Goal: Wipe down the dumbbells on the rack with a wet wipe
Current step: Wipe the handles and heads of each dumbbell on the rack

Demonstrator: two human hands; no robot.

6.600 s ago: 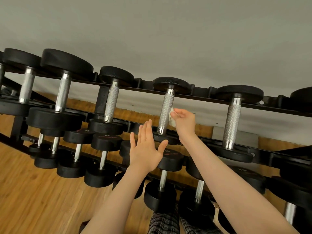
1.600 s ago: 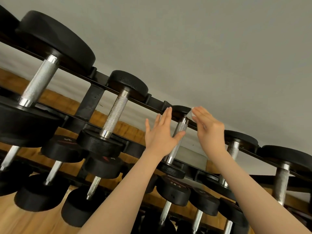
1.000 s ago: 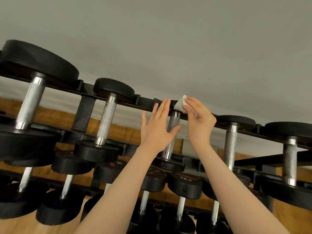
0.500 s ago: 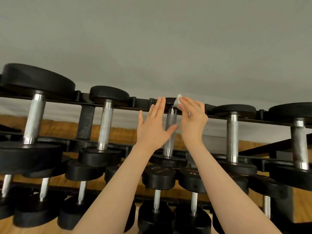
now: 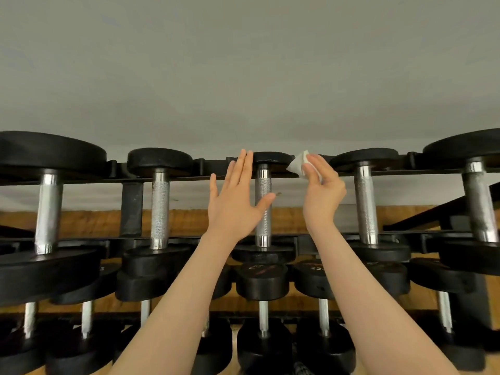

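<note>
A black rack [image 5: 132, 207] holds rows of dumbbells with black heads and knurled steel handles. My right hand [image 5: 322, 196] pinches a folded white wet wipe [image 5: 299, 165] against the right edge of the far head of the middle top-row dumbbell [image 5: 263, 209]. My left hand [image 5: 238, 204] is raised flat with straight fingers just left of that dumbbell's handle; its thumb crosses in front of the handle. Whether the palm touches the handle I cannot tell.
Further top-row dumbbells stand to the left [image 5: 159, 209] and right [image 5: 365, 207], with larger ones at both edges. Lower rows of dumbbells [image 5: 261, 280] sit beneath my forearms. A grey wall [image 5: 243, 77] rises behind the rack, and wood flooring shows between the rails.
My right hand has shifted the wipe from the top of the handle to the right edge of the far head. The left hand stays flat by the handle. The view has levelled out.
</note>
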